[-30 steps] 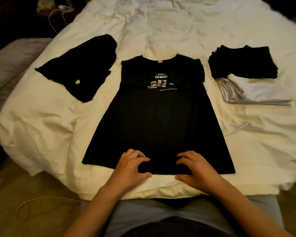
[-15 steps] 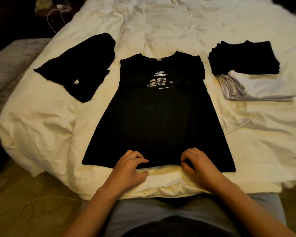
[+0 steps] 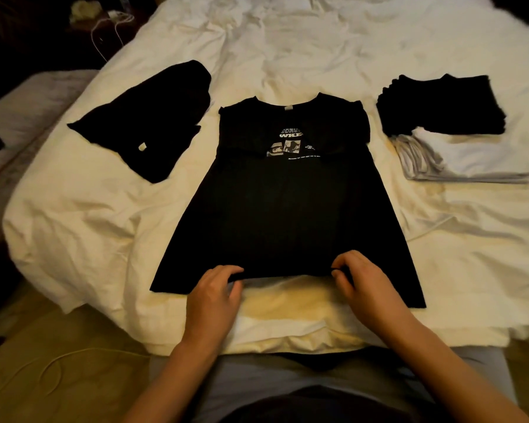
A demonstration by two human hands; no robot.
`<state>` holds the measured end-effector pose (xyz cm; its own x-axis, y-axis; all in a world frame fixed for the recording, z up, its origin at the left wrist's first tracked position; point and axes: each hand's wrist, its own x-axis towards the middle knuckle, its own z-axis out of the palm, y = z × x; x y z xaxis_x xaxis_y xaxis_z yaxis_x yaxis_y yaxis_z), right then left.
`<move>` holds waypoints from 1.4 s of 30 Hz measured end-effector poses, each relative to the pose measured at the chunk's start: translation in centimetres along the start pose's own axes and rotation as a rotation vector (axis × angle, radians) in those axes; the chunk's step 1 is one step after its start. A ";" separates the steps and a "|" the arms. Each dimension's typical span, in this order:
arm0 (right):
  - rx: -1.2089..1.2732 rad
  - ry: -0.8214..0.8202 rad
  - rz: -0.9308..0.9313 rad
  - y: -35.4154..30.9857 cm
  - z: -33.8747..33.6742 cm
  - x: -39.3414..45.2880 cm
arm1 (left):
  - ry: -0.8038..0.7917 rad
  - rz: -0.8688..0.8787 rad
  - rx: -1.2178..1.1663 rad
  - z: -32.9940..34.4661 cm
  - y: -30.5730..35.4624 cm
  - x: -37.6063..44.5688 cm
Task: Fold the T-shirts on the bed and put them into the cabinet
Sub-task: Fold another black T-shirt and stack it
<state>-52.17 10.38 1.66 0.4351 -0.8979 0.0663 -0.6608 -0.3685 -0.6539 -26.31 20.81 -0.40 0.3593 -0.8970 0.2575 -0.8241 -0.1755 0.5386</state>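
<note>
T-shirt [image 3: 283,209], flat at the bed's [image 3: 74,227] near edge, had its hem newly lifted by left hand [image 3: 216,296] and right hand [image 3: 362,283], both pinched shut on it, likely starting the bottom-up fold.

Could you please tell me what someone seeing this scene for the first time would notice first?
The eye goes first to the black printed T-shirt spread flat at the middle of the white bed, with the left hand and right hand pinching its near hem. To its right sits a stack of folded shirts, black over white and grey. To its left lies another black garment, loosely folded.
</note>
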 end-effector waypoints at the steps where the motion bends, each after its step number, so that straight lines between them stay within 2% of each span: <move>1: 0.036 0.009 0.042 -0.1 0.0 -0.2 | 0.000 -0.043 -0.059 -0.1 -0.1 -0.1; 6: 0.092 0.112 0.107 -0.7 0.9 -1.4 | 0.042 -0.087 -0.181 -0.2 -0.3 -0.3; 8: 0.069 0.156 0.040 -0.9 1.3 -1.8 | 0.074 -0.046 -0.161 -0.4 -0.3 -0.1; 12: -0.064 0.134 -0.058 0.7 1.7 -2.3 | 0.107 0.057 -0.122 -1.1 -0.8 0.6; 15: -0.151 0.235 -0.123 2.3 1.0 -1.9 | 0.113 0.141 -0.098 -1.7 -1.7 1.6; 19: -0.098 0.302 -0.196 2.6 -0.4 -0.8 | 0.126 0.223 0.005 -2.5 -2.4 3.9; 24: -0.007 0.274 -0.131 2.0 -2.2 2.3 | 0.103 0.270 0.082 -3.7 -2.5 8.0; 29: 0.012 0.192 -0.036 2.3 -3.8 5.6 | 0.039 0.223 0.168 -4.5 -2.5 12.1; 32: -0.031 0.187 -0.035 2.3 -4.2 7.9 | 0.007 0.233 0.235 -4.0 -2.0 14.6; 35: -0.062 0.202 0.024 2.5 -4.2 10.3 | -0.028 0.171 0.224 -3.2 -1.3 17.2; 42: -0.110 0.228 0.062 3.4 -4.6 15.7 | 0.002 0.075 0.234 -0.2 -0.3 21.7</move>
<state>-50.42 -6.07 3.99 0.2507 -0.9462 0.2048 -0.7497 -0.3236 -0.5773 -18.21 1.49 5.14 0.2940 -0.9103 0.2913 -0.9274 -0.1980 0.3173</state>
